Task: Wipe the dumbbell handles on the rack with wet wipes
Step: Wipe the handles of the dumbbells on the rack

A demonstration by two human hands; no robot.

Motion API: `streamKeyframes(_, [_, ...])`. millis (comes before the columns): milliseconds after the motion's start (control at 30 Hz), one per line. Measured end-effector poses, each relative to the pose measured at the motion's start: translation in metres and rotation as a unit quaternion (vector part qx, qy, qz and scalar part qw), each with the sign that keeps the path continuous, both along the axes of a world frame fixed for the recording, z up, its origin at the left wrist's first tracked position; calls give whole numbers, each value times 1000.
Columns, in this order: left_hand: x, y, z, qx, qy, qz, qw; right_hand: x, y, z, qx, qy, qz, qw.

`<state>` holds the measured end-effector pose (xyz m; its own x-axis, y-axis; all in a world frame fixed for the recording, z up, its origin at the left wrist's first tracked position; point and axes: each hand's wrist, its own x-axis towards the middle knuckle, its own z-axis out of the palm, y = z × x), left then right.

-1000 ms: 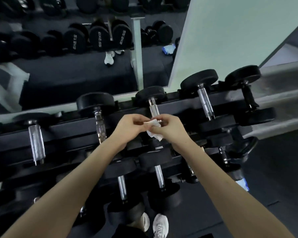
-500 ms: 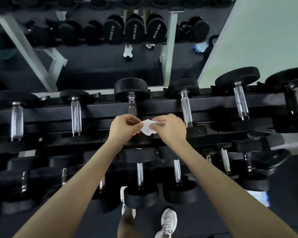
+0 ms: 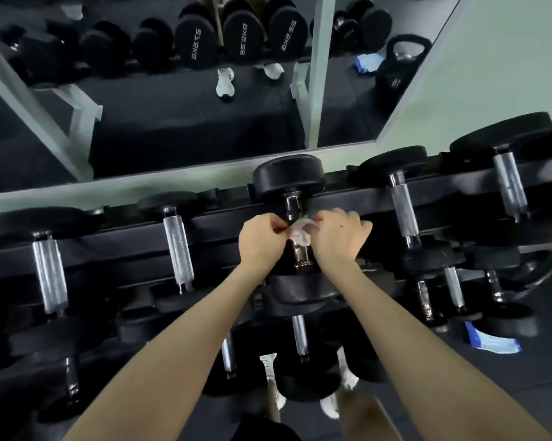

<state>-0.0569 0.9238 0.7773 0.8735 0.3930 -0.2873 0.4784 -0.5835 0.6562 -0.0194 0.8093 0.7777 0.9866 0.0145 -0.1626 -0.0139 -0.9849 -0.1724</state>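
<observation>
A wall mirror [image 3: 172,122] runs behind a black dumbbell rack [image 3: 125,232], and a blue-and-white packet [image 3: 491,342] lies on the dark floor below, towards the rack's right end. On the top tier, both bare arms reach to the middle dumbbell, whose chrome handle [image 3: 295,205] shows above and below the hands. The left grip [image 3: 262,240] is clamped on the left edge of a crumpled white wet wipe [image 3: 301,232], fingers curled in a pinch. The right grip [image 3: 338,237] is clamped on the opposite edge, so the wipe hangs between them right over the handle. Whether it actually touches the metal cannot be told. This looks like the step of opening or refolding the wipe just before wiping this handle. The next move probably calls for wrapping the wipe round the bar with one grip and sliding it from one head to the other, with a twist to reach the underside. The knurled handle to the left [image 3: 177,246] and the one to the right [image 3: 403,208] stand uncovered nearby, and nothing shows whether either has been wiped.
</observation>
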Motion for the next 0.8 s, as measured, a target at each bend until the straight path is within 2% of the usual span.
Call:
streamKeyframes(133, [3,9,-6,-26,-23,22,999,-12,12,-3,22,24,-7,999])
streamKeyframes(233, [3,13,-13,-19,9,2,1000,-25,30,-7,22,52,19,998])
streamKeyframes(333, [4,21,-12,-24,-15,56,998,-16,36,-10,47,82,-5,996])
streamKeyframes(433, [14,29,9,15,-91,92,991,-9,28,-8,151,112,-27,982])
streamKeyframes(500, [25,30,27,61,-117,48,990,0,27,-2,260,129,-71,954])
streamKeyframes(567, [37,28,40,83,-95,-18,992,15,32,5,308,121,-102,938])
streamKeyframes(633, [48,28,47,65,-64,-26,995,25,38,5,322,123,-119,931])
streamKeyframes(700, [56,26,49,59,-55,0,997,17,31,6,336,143,-97,926])
streamKeyframes(800, [68,22,51,99,-42,16,994,-4,6,3,349,165,-28,922])
